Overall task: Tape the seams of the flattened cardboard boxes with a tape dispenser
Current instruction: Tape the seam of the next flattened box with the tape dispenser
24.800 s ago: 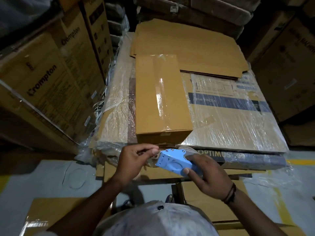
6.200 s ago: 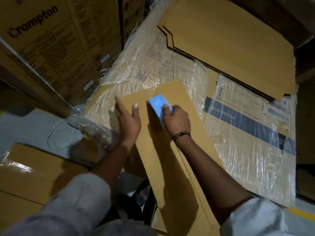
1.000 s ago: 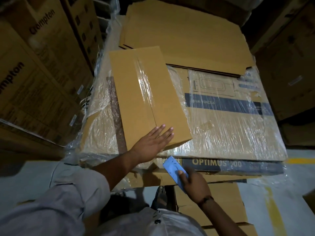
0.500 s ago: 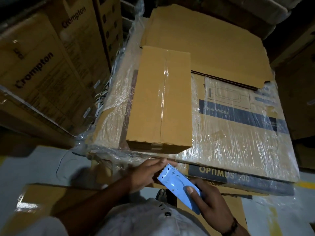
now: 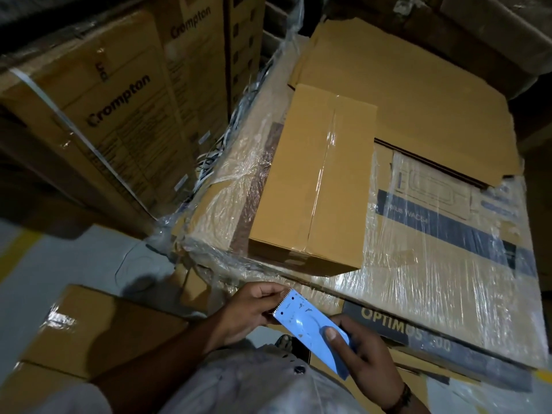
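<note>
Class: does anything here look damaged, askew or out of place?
At the near-left corner of the wrapped carton, the stretch wrap is torn and bunched, hanging loose. The clear tape along the flattened box looks crinkled toward its far end.

Both hands on blue tape dispenser (image 5: 310,327), taped cardboard box (image 5: 313,186) beyond

Pale grey buttoned shirt (image 5: 254,383); dark band (image 5: 401,397) behind right hand (image 5: 367,363).
</note>
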